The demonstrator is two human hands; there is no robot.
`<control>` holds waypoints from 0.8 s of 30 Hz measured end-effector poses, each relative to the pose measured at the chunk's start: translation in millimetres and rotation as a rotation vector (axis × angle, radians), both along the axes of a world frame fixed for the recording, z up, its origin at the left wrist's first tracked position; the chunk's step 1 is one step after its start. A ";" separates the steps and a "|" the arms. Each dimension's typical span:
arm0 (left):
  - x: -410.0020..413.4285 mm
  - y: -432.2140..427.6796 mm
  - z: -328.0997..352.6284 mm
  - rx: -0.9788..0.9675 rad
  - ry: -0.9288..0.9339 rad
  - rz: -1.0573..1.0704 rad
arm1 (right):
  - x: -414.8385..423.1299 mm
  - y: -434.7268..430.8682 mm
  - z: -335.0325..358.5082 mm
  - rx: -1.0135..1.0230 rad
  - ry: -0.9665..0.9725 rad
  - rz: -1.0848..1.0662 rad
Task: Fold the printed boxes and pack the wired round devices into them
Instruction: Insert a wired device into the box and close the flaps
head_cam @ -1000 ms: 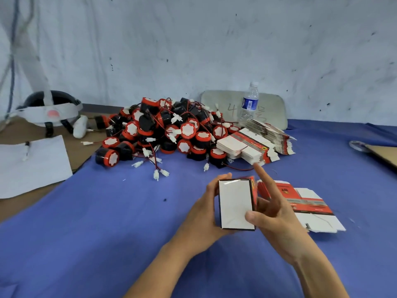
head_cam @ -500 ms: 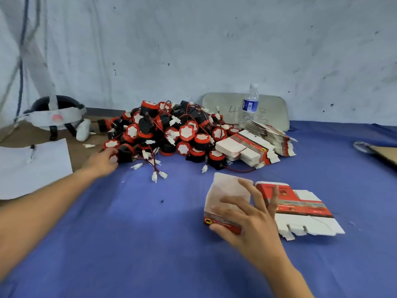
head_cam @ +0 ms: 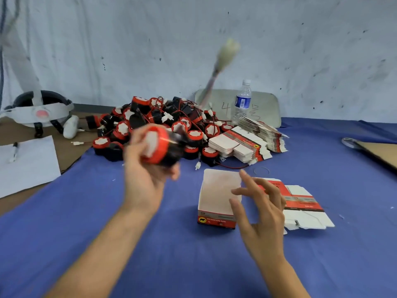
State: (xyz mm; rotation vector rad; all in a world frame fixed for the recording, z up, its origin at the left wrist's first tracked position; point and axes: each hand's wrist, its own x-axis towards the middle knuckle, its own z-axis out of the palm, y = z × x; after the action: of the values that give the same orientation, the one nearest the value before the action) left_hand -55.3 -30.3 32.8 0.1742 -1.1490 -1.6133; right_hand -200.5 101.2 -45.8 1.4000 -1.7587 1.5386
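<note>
A folded printed box (head_cam: 217, 201) stands open-topped on the blue cloth, red and black band on its front. My right hand (head_cam: 260, 209) rests at the box's right side with fingers spread, touching its rim. My left hand (head_cam: 146, 173) is raised left of the box and grips a round red and black device (head_cam: 159, 147), blurred by motion. Its wire with a white plug (head_cam: 225, 54) whips up in the air. Behind lies a pile of wired round devices (head_cam: 163, 125).
Flat box blanks (head_cam: 305, 203) lie right of the box, and stacks of more blanks (head_cam: 247, 143) sit beside the pile. A water bottle (head_cam: 242, 102) stands at the back. White paper (head_cam: 28, 164) and a headset (head_cam: 38, 110) lie at the left.
My left hand took a device from the pile's left edge and lifted it toward the box. The box now stands upright and open. My right hand has shifted to its right side.
</note>
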 end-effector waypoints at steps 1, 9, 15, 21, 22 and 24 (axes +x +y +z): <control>-11.1 16.1 -3.7 -0.037 -0.044 -0.064 | 1.3 0.8 -0.3 -0.015 -0.067 0.043; -36.5 38.2 -59.0 -0.309 -0.412 0.072 | 0.8 4.1 1.2 -0.159 -0.381 0.165; -34.2 18.2 -80.1 -0.764 -0.556 0.377 | -2.2 -0.4 5.4 -0.283 -0.680 0.079; -35.5 4.4 -85.6 -0.817 -0.701 0.456 | -7.9 1.4 6.5 -0.397 -0.715 -0.033; -35.2 3.3 -86.6 -0.821 -0.726 0.452 | -6.1 1.1 5.5 -0.379 -0.684 -0.044; -34.6 1.9 -88.3 -0.814 -0.756 0.420 | -1.7 1.3 2.9 -0.319 -0.565 -0.058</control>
State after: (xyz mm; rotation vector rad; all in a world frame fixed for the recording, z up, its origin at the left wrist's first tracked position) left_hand -90.0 -28.3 -55.5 0.4710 -2.0895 -0.6050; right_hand -202.2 102.4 -42.9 0.7979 -1.7096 2.2148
